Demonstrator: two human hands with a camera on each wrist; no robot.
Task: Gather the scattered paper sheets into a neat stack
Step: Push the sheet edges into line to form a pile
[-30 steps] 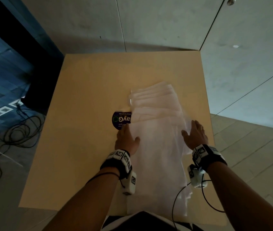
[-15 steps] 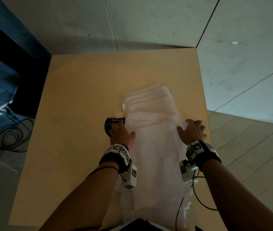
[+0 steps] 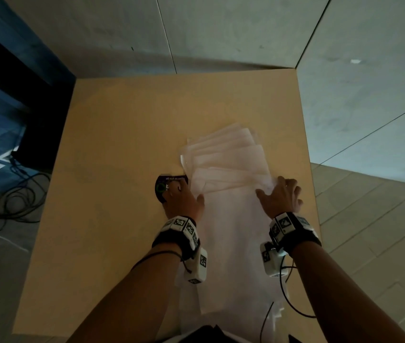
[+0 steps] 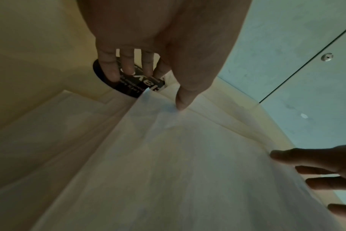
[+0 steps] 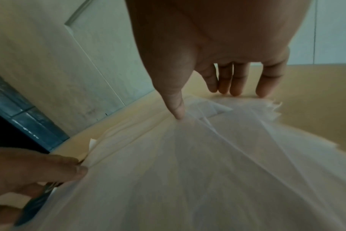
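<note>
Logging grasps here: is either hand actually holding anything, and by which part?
Nothing is gripped: left hand and right hand flank the paper sheets, thumbs pressing their side edges, fingers straight beside them.

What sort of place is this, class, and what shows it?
Probably a bare indoor workroom or recording space, not a home: grey concrete wall panels, a plain wooden table standing before them, and loose cables trailing on the floor.

A tan table (image 3: 122,144) stands against grey wall panels (image 3: 221,33), with a round dark sticker (image 3: 161,188) bearing a green ring and white lettering on its top. Black cables (image 3: 16,201) lie tangled on the floor at left, near a dark block (image 3: 40,134).
</note>
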